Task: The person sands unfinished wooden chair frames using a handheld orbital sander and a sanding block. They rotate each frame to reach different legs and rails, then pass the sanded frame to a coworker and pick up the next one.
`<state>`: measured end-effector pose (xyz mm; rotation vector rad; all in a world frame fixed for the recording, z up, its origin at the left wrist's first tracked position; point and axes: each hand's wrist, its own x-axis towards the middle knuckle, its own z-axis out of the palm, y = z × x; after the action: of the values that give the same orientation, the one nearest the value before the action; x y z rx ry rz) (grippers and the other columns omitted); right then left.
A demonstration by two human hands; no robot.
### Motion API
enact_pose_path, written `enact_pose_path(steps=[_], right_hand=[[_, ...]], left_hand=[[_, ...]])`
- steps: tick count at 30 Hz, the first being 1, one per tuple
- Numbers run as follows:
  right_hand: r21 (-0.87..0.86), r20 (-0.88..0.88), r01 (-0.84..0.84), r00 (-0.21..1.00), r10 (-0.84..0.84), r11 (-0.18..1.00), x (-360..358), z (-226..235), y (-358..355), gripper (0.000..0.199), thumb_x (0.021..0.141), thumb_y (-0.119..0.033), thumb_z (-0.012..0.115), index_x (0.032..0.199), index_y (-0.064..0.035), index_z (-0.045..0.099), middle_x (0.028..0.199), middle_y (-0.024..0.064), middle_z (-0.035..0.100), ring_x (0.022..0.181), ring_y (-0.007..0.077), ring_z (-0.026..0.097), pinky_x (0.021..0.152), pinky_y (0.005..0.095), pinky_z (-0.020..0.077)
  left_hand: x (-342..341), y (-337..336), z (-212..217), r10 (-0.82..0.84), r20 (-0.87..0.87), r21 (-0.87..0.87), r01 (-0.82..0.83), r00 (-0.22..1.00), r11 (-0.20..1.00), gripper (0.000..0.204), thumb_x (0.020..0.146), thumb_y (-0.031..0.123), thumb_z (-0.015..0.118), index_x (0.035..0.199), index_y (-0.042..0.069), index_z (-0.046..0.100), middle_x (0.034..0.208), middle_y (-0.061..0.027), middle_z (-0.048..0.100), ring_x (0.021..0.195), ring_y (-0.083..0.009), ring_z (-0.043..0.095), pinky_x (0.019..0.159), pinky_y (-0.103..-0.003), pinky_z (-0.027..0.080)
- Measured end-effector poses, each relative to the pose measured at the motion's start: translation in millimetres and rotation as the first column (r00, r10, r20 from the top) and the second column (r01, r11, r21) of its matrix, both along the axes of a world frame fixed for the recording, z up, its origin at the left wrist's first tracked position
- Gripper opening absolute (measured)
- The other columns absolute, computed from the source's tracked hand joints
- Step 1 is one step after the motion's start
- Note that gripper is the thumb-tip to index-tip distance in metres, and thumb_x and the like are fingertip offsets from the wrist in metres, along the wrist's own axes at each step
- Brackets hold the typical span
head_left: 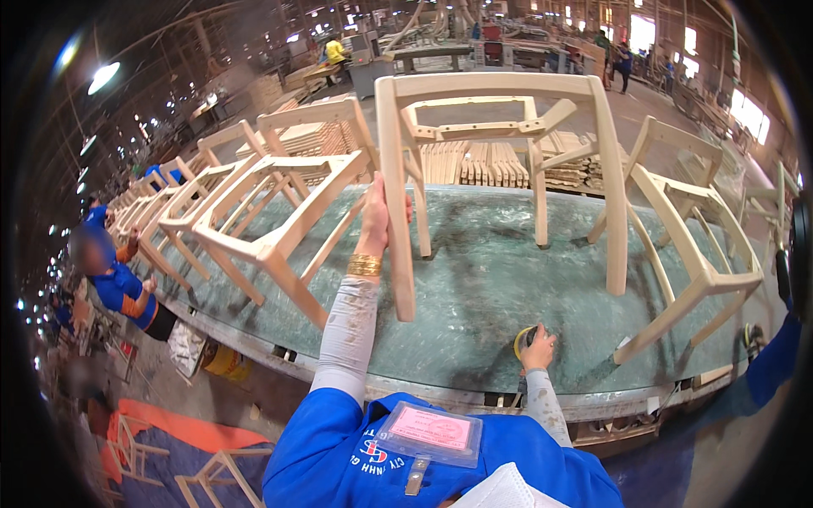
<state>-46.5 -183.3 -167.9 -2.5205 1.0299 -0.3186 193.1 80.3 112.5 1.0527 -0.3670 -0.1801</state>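
Green, scuffed tabletop [483, 279] runs across this crowded workshop, with slatted wooden stock [478, 165] stacked behind it and bare chair frames lined up along it. From where I'm standing, one pale wooden chair frame [491, 85] is right before the worker, upright on the tabletop, its curved top rail highest. Its far feet meet the surface; whether both near ones touch, I can't tell.

The left hand [377, 220] is closed around the near left post, fingers wrapped behind the wood. The right hand [539, 349] is low by the near edge, fingers curled over a round yellow-and-black piece [523, 342]; exactly what it is, I can't make out.

To do this well, I'd say, keep that left hold firm but not squeezing, so the frame can't rock or skid. I'd bring the round piece up clear of the near right post and mind the gold bangles [364, 265], which could scratch bare wood. Any turning is best done gently, since the left-hand neighbouring frame [315, 207] is close by and a knock might dent an edge.
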Motion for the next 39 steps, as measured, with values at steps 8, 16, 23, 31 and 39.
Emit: enact_pose_path(steps=[8, 16, 23, 31, 39], right_hand=[[0.148, -0.018, -0.014, 1.0, 0.017, 0.989, -4, 12, 1, 0.067, 0.068, -0.006, 0.063, 0.13, -0.0208, 0.041, 0.114, 0.0246, 0.041, 0.098, 0.0443, 0.054, 0.084, 0.0471, 0.0459], [-0.042, 0.622, -0.388, 0.711, 0.329, 0.92, 16, 160, 39, 0.069, 0.071, -0.008, 0.066, 0.134, -0.0169, 0.04, 0.12, 0.0209, 0.043, 0.108, 0.0411, 0.048, 0.092, 0.0414, 0.0422], [-0.601, 0.705, -0.166, 0.351, 0.616, 0.782, 95, 362, 61, 0.057, 0.075, -0.01, 0.067, 0.128, -0.017, 0.049, 0.112, 0.0137, 0.057, 0.11, 0.035, 0.045, 0.088, 0.0422, 0.0414], [-0.58, 0.73, -0.055, 0.409, 0.548, 0.813, 164, 398, 63, 0.055, 0.075, -0.015, 0.067, 0.125, -0.0274, 0.051, 0.11, 0.0136, 0.06, 0.112, 0.0373, 0.046, 0.092, 0.0451, 0.0415], [-0.566, 0.735, 0.05, 0.484, 0.475, 0.823, 161, 414, 56, 0.051, 0.076, -0.019, 0.066, 0.125, -0.0271, 0.052, 0.105, 0.0234, 0.055, 0.102, 0.0392, 0.053, 0.088, 0.0457, 0.0451]], left_hand=[[-5, 0, -4, -0.01, -0.066, 0.025, 0.012, 0.998, 1.0, 0.051, 0.093, 0.055, 0.034, 0.09, 0.007, 0.049, 0.066, -0.0076, 0.053, 0.051, -0.0174, 0.053, 0.046, -0.029, 0.045], [-19, 4, -3, 0.062, 0.0, 0.015, -0.062, 0.998, 0.998, 0.046, 0.092, 0.052, 0.041, 0.094, 0.007, 0.048, 0.062, -0.0066, 0.053, 0.046, -0.0134, 0.052, 0.043, -0.026, 0.046], [-37, 4, -13, 0.03, 0.003, -0.005, -0.03, 1.0, 1.0, 0.042, 0.093, 0.05, 0.041, 0.097, 0.008, 0.046, 0.062, -0.0063, 0.053, 0.046, -0.0133, 0.051, 0.041, -0.026, 0.044], [-43, 5, -26, -0.034, 0.079, -0.045, 0.037, 0.996, 0.998, 0.042, 0.094, 0.05, 0.04, 0.097, 0.008, 0.043, 0.062, -0.0068, 0.052, 0.046, -0.0134, 0.052, 0.04, -0.026, 0.045], [-39, 5, -42, -0.014, 0.144, -0.053, 0.022, 0.99, 0.998, 0.039, 0.094, 0.049, 0.041, 0.094, 0.01, 0.041, 0.061, -0.0058, 0.051, 0.046, -0.0127, 0.051, 0.04, -0.025, 0.043]])
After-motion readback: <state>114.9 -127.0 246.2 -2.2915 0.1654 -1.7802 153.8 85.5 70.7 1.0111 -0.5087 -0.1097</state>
